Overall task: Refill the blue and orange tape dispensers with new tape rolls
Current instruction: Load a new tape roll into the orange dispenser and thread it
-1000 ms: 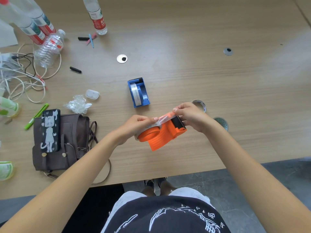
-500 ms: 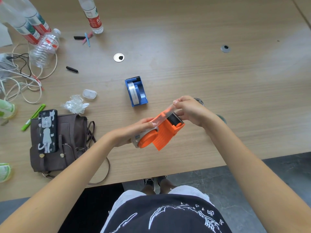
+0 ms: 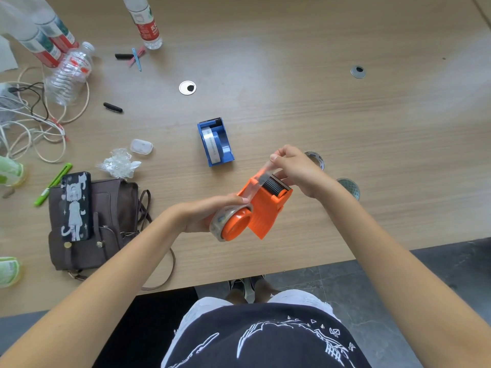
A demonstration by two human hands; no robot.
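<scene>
Orange dispenser [image 3: 265,205] is held up over the near edge of the desk [image 3: 345,128], clear of the surface. Left hand [image 3: 210,213] cups the hub end with the tape roll [image 3: 225,221], its fingers wrapped round the roll. Right hand [image 3: 297,168] has thumb and forefinger pressed together on the free tape end [image 3: 261,179], which runs taut from the roll up past the black roller [image 3: 276,184]

Handling, judged from the look:
- dispenser body is rigid moulded plastic, light, fine to grip by the hub or flat sides; keep fingers off the cutter end
- tape is thin film, floppy, sticky on one side; likely to fold onto itself or grab skin if tension drops, so hold only the very tip and keep it taut
- roll can spin on the hub, so a thumb on its rim helps as a brake

Blue dispenser [image 3: 215,142] sits on the desk, far and left of the hands, a roll visible in it. Two more rolls [image 3: 317,158] lie right of the right hand
</scene>
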